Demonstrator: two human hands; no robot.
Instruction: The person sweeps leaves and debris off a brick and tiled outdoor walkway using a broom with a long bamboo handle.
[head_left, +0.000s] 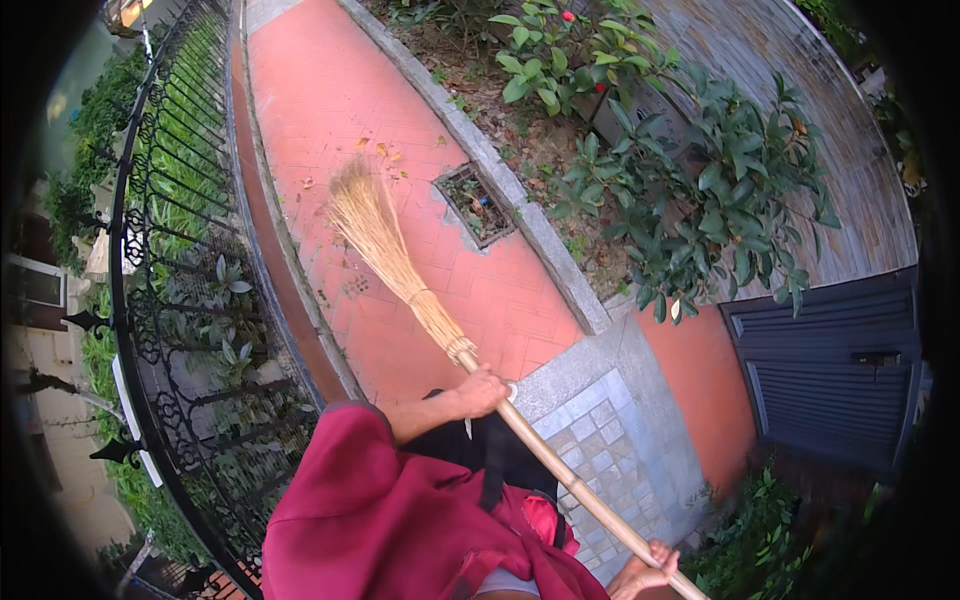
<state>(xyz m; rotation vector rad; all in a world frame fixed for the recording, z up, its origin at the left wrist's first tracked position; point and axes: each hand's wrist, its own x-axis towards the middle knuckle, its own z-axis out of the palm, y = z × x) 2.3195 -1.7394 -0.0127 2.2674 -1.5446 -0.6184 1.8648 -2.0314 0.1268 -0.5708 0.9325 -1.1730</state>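
A straw broom (382, 232) with a long bamboo handle (559, 469) slants across the view from upper left to lower right. My left hand (484, 391) is wrapped around the handle just below the bound neck of the straw. Farther up the pole, near the bottom edge of the view, my right hand (643, 571) grips it too. The bristle tips look blurred over the red herringbone paving (337, 90). Around them lie a few yellow-brown fallen leaves (382, 150), and bits of debris are scattered nearby.
A square drain opening (476, 204) holding debris lies beside the granite curb (555, 259). Leafy shrubs (720, 187) overhang the planting bed on the right. A black iron fence (124, 247) runs along the left. At right stands a dark door (832, 367) beyond stone paving (600, 442).
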